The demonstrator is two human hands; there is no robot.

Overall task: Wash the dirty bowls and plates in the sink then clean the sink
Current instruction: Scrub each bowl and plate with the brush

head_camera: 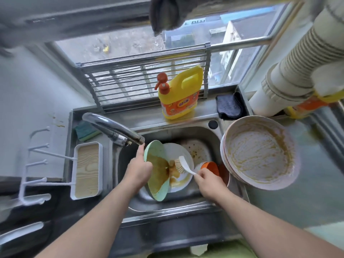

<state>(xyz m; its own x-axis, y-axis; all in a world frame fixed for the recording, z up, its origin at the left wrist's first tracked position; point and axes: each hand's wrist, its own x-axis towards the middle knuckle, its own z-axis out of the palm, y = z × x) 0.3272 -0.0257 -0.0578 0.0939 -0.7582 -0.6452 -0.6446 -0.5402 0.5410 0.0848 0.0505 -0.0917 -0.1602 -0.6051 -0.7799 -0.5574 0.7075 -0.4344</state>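
Note:
My left hand grips the rim of a green plate, held tilted on edge in the steel sink; brown sauce covers its lower face. My right hand holds the white handle of a dish brush, whose bristles touch the sauce beside the green plate. Under them lies a white plate smeared with sauce. Another stained white plate leans at the back of the sink. An orange bowl sits behind my right hand.
The faucet reaches over the sink from the left. A stack of dirty pink bowls stands on the right counter. Yellow detergent bottle, dark cloth, green sponge, a white tray and a folding rack surround the sink.

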